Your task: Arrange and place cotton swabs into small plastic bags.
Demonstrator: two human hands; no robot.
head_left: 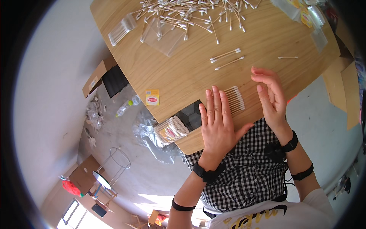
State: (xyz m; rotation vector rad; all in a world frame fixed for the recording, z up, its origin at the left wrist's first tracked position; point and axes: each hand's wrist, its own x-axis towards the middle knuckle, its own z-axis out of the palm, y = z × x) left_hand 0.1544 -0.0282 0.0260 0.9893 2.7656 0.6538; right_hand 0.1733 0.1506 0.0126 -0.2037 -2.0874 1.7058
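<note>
My left hand [218, 122] lies flat with its fingers stretched out over the left end of a neat row of cotton swabs [236, 98]. The white tips at the row's right end show; the left ends are hidden under the fingers. To the right of that row, my right hand [271, 93] is held with fingers loosely curved and thumb apart, and nothing is in it. Beside the left hand is a dark pad [190, 116] near the table edge. Packed bundles of cotton swabs [170, 129] rest against it at the corner. Three loose cotton swabs [227, 58] lie beyond the hands.
A big heap of cotton swabs [190, 17] covers the far side of the wooden table [183, 76]. Nearby are a clear bag [164, 40] and a bagged bundle [122, 29]. A yellow card [152, 97] lies left, a single swab [288, 57] right, plastic packaging [314, 19] far right.
</note>
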